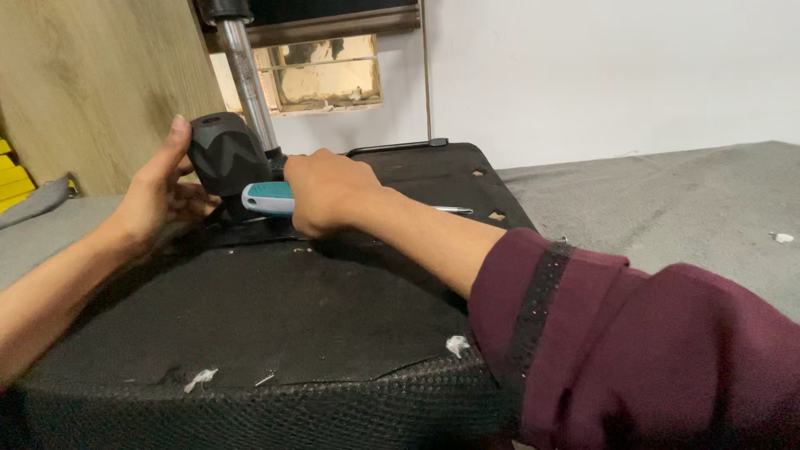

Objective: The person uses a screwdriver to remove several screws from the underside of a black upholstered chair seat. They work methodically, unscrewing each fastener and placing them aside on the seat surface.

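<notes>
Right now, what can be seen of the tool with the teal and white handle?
The teal and white tool looks like a screwdriver with a plastic handle, teal with a white band at its butt end. It lies roughly level, butt pointing left. The right hand is closed around the handle and hides its middle. A thin bright metal shaft shows beyond the hand, ending near over the black upturned seat base. The left hand holds the black rounded part beside it, not the tool.

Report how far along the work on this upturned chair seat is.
Done: the black underside cover already lies loose, its front edge lifted, torn bits on it. In hand: the left hand steadies the black lever housing; the right hand grips a teal-handled screwdriver. Left: the metal column is still attached.
</notes>
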